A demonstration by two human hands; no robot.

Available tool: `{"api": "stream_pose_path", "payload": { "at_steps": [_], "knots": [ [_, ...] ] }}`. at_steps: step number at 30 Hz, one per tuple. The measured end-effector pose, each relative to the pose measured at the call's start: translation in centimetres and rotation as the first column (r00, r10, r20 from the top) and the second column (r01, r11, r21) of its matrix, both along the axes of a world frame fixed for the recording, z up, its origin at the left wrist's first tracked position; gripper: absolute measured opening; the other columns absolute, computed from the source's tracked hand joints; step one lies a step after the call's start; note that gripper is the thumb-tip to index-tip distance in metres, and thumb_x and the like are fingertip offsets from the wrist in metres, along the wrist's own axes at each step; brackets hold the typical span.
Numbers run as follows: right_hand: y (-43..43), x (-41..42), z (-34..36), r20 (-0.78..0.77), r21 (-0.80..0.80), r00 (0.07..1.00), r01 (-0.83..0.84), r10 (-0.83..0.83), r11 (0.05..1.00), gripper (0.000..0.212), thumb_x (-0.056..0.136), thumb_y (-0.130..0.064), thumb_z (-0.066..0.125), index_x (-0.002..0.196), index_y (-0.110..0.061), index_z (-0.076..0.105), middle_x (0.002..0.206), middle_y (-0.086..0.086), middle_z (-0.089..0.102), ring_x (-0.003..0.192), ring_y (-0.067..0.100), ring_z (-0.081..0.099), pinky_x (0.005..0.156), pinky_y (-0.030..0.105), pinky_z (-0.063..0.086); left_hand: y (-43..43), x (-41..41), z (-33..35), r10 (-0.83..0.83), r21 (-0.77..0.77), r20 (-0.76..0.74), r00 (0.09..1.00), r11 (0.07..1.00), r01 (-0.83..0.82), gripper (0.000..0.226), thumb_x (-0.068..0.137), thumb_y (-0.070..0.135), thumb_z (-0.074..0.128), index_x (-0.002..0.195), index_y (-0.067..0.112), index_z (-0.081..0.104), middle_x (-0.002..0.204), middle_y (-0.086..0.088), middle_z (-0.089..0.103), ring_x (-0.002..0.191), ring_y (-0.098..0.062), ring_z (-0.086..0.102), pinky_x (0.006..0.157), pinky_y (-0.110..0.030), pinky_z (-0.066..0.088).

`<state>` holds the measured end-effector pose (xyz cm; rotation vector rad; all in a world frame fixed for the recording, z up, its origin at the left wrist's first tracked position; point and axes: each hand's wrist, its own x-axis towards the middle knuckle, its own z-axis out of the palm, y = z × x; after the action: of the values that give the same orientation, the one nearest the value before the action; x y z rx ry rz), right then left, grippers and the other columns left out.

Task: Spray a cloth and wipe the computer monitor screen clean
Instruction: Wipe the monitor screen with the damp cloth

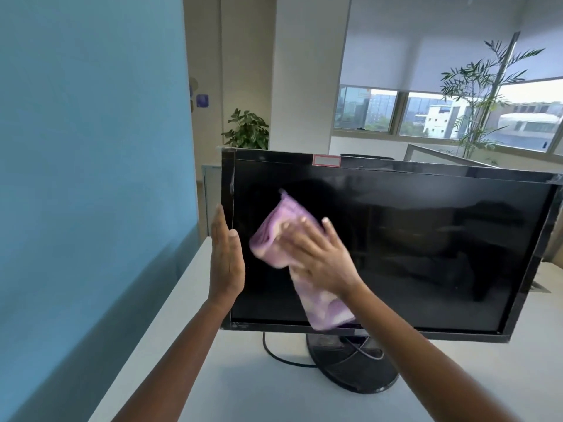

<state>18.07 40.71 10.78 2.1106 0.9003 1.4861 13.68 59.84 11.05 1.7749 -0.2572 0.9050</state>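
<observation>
A black computer monitor [426,245] stands on a white desk [243,385], its screen dark. My right hand [320,257] presses a folded pink-purple cloth [274,236] flat against the left part of the screen; the cloth's lower end hangs down to the bottom bezel. My left hand [227,257] lies flat, fingers straight, against the monitor's left edge. No spray bottle is in view.
The monitor's round black base [350,367] and a dark cable [280,354] sit on the desk. A blue partition wall [91,178] rises close on the left. Potted plants [248,130], another desk divider and windows lie behind.
</observation>
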Motion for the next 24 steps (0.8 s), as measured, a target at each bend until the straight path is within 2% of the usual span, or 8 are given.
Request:
{"api": "stream_pose_path", "payload": {
  "at_steps": [2,4,7,11,13,19,21,24],
  "knots": [
    [0.6,0.3,2.3,0.010,0.262,1.000,0.018,-0.021,0.965,0.049,0.087,-0.040,0.043,0.134,-0.024,0.045,0.137,0.002,0.052,0.131,0.028,0.042,0.102,0.057,0.036,0.1,-0.1,-0.2,-0.024,-0.037,-0.028,0.999,0.999,0.023,0.061,0.093,0.040,0.014,0.146,0.011,0.007,0.147,0.012,0.007,0.140,-0.005,0.008,0.101,0.008,0.005],
    [1.7,0.3,3.7,-0.013,0.496,0.998,0.053,-0.054,0.867,0.048,0.090,-0.035,0.042,0.136,-0.019,0.043,0.140,0.007,0.048,0.133,0.031,0.038,0.107,0.052,0.030,0.2,-0.4,-0.4,-0.049,-0.076,-0.060,0.997,0.996,0.045,0.059,0.091,0.036,0.016,0.146,0.016,0.007,0.146,0.015,0.009,0.138,0.000,0.008,0.100,0.010,0.006],
    [4.2,-0.3,3.5,-0.055,0.608,0.998,0.044,-0.013,0.792,0.051,0.088,-0.028,0.044,0.137,-0.017,0.039,0.142,0.010,0.045,0.135,0.032,0.033,0.111,0.050,0.023,0.3,-0.7,-0.6,-0.070,-0.126,-0.104,0.992,0.990,0.057,0.060,0.090,0.038,0.015,0.146,0.018,0.010,0.147,0.015,0.012,0.136,0.002,0.009,0.096,0.013,0.006],
    [6.3,-1.2,-0.6,-0.170,0.362,0.984,0.014,0.051,0.932,0.056,0.080,-0.029,0.049,0.135,-0.021,0.045,0.141,0.004,0.049,0.136,0.028,0.035,0.111,0.056,0.020,0.6,-0.9,-0.9,-0.097,-0.166,-0.101,0.990,0.983,0.079,0.056,0.094,0.034,0.016,0.146,0.012,0.014,0.148,0.009,0.016,0.139,-0.006,0.014,0.094,0.014,0.010],
    [6.3,-1.7,-3.0,-0.217,0.190,0.976,0.021,0.021,0.982,0.060,0.075,-0.031,0.052,0.134,-0.023,0.045,0.140,0.000,0.049,0.136,0.026,0.035,0.113,0.053,0.020,0.7,-1.2,-1.0,-0.110,-0.171,-0.107,0.988,0.981,0.091,0.063,0.090,0.043,0.018,0.146,0.014,0.014,0.146,0.012,0.016,0.138,-0.004,0.014,0.095,0.012,0.012],
    [4.3,-3.6,-8.7,-0.273,-0.272,0.959,0.002,-0.079,0.962,0.060,0.074,-0.038,0.060,0.132,-0.028,0.048,0.138,-0.008,0.051,0.132,0.018,0.043,0.114,0.044,0.006,0.7,-1.7,-1.6,-0.068,-0.145,-0.159,0.985,0.988,0.045,0.063,0.086,0.041,0.013,0.145,0.019,0.015,0.156,0.000,0.016,0.140,-0.005,0.013,0.108,-0.017,0.011],
    [3.9,-4.1,-9.6,-0.269,-0.320,0.959,-0.005,-0.086,0.947,0.057,0.074,-0.034,0.063,0.130,-0.030,0.050,0.136,-0.010,0.053,0.131,0.016,0.044,0.114,0.045,0.008,0.7,-1.9,-2.0,-0.052,-0.120,-0.177,0.983,0.992,0.031,0.063,0.086,0.042,0.012,0.145,0.020,0.015,0.156,0.000,0.016,0.141,-0.008,0.013,0.107,-0.012,0.010],
    [4.4,-4.4,-8.9,-0.251,-0.339,0.964,0.002,-0.092,0.941,0.057,0.072,-0.037,0.066,0.127,-0.034,0.053,0.135,-0.014,0.053,0.131,0.015,0.044,0.113,0.048,0.026,0.9,-2.3,-2.4,-0.057,-0.099,-0.180,0.982,0.994,0.040,0.066,0.086,0.048,0.013,0.145,0.017,0.017,0.155,0.000,0.018,0.137,-0.003,0.014,0.095,0.011,0.009]
  ]
}}
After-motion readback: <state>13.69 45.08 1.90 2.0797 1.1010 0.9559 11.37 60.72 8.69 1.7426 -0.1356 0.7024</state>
